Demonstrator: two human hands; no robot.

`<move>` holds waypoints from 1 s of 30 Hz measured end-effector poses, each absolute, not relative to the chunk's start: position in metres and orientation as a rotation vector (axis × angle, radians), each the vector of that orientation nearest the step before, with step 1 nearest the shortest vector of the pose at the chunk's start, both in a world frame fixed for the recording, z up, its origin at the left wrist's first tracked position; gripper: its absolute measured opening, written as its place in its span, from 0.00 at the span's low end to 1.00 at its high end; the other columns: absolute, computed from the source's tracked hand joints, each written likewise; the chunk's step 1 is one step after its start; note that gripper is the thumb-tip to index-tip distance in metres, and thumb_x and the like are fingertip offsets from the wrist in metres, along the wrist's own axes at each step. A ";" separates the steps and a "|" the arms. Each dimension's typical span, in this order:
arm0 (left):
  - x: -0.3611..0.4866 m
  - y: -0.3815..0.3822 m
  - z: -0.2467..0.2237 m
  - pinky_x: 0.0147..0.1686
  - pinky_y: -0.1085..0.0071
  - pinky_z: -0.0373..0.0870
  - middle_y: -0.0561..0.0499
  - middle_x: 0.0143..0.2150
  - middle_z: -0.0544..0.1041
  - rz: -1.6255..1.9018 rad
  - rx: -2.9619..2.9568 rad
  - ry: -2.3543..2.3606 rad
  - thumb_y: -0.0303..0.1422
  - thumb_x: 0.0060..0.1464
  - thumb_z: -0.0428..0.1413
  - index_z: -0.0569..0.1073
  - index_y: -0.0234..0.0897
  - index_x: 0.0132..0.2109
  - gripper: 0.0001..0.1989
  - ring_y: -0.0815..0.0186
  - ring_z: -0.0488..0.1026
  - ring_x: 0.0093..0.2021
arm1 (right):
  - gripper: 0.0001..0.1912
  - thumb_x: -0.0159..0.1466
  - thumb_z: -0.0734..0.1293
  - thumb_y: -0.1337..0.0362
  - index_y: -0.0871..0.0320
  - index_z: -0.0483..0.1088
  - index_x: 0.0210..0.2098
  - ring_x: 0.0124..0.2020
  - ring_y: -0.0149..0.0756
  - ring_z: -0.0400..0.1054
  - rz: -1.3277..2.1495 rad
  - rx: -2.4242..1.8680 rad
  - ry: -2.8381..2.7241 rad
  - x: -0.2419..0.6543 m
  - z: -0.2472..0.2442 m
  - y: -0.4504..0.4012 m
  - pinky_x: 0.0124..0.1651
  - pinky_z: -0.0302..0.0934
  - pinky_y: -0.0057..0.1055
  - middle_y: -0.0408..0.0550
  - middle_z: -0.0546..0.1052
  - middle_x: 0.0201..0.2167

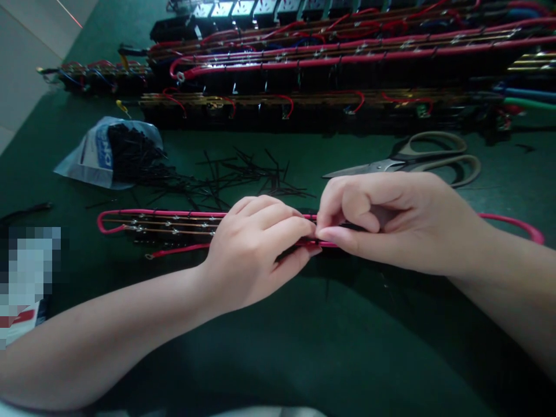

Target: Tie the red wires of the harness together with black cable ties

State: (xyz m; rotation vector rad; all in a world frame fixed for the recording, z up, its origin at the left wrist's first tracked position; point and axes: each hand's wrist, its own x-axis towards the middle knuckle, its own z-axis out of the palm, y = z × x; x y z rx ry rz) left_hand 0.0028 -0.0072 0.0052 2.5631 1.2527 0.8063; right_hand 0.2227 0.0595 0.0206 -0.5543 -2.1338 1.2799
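Observation:
A long black strip with thin brass-coloured rods and small metal joints lies across the green table. A thick red wire runs along it, bends round the left end and carries a ring terminal on one loose end. My left hand is draped over the middle of the strip, thumb and fingers closed on it beside the red wire. Fingertip to fingertip with it, my right hand pinches thumb and forefinger together above the wire. Whatever small thing lies in that pinch is hidden.
Loose black cable ties spill from a clear plastic bag. Behind my right hand are scissors with their tips pointing left. Several similar wired strips stretch across the back. A pixelated patch covers something at left.

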 end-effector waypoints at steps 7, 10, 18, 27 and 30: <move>0.001 -0.004 0.006 0.48 0.63 0.73 0.51 0.41 0.84 0.778 2.479 1.226 0.30 0.66 0.60 0.80 0.40 0.43 0.04 0.62 0.78 0.45 | 0.20 0.65 0.70 0.70 0.54 0.57 0.23 0.28 0.29 0.70 1.251 -0.597 -2.174 0.224 0.018 0.059 0.30 0.62 0.28 0.40 0.74 0.26; 0.000 -0.003 0.008 0.48 0.63 0.73 0.51 0.42 0.84 0.731 2.476 1.229 0.31 0.67 0.59 0.80 0.41 0.43 0.05 0.62 0.78 0.45 | 0.19 0.66 0.70 0.70 0.53 0.58 0.24 0.28 0.29 0.68 1.234 -0.560 -2.185 0.224 0.017 0.059 0.30 0.61 0.29 0.40 0.72 0.26; -0.002 -0.002 0.005 0.48 0.64 0.72 0.52 0.42 0.83 0.768 2.547 1.196 0.31 0.68 0.56 0.80 0.42 0.43 0.07 0.63 0.77 0.44 | 0.12 0.59 0.63 0.78 0.53 0.65 0.35 0.35 0.34 0.66 0.921 -0.429 -2.444 0.220 0.020 0.057 0.37 0.62 0.32 0.42 0.74 0.33; -0.002 -0.003 0.005 0.47 0.65 0.72 0.53 0.38 0.83 0.926 2.680 1.092 0.30 0.69 0.57 0.79 0.42 0.39 0.08 0.65 0.78 0.42 | 0.09 0.60 0.70 0.69 0.53 0.67 0.38 0.37 0.35 0.68 0.928 -0.595 -2.451 0.214 0.015 0.056 0.35 0.60 0.31 0.41 0.74 0.34; -0.002 -0.005 0.005 0.47 0.65 0.72 0.54 0.38 0.83 0.930 2.733 1.064 0.29 0.68 0.58 0.78 0.43 0.38 0.08 0.65 0.78 0.41 | 0.08 0.60 0.70 0.68 0.52 0.68 0.37 0.38 0.37 0.68 0.957 -0.610 -2.458 0.213 0.016 0.056 0.35 0.60 0.32 0.42 0.74 0.33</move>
